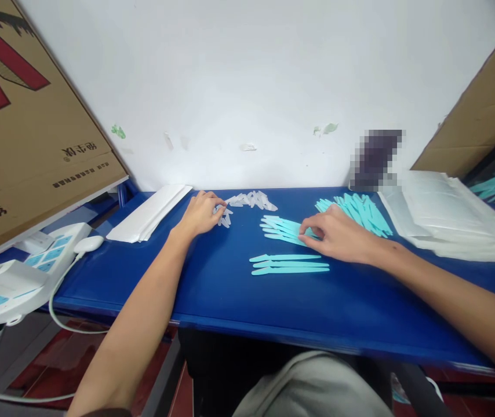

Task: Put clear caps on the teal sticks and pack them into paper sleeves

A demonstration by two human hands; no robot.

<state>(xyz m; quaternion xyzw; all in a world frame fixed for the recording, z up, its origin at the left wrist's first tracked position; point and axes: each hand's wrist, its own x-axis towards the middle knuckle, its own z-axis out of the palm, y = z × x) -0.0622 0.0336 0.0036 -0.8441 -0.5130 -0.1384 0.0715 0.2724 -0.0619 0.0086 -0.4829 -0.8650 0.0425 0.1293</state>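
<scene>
My left hand (204, 213) reaches to the small translucent blade caps (254, 200) near the back of the blue table. Its thumb and fingertips are pinched at the left end of these caps; whatever lies between them is too small to make out. Over the middle group of turquoise eyebrow razors (280, 227) is my right hand (334, 233), thumb and forefinger closed on a razor's handle end. Three more razors (288, 264) lie side by side in front. Behind the right hand spreads a loose heap of razors (363, 213).
White flat sleeves (149, 213) lie at the back left, beside a power strip (51, 260) with a charger and cable. A stack of clear plastic bags (451, 214) sits at the right. A cardboard box (34, 139) leans over the left side; a white wall (230, 87) bounds the back.
</scene>
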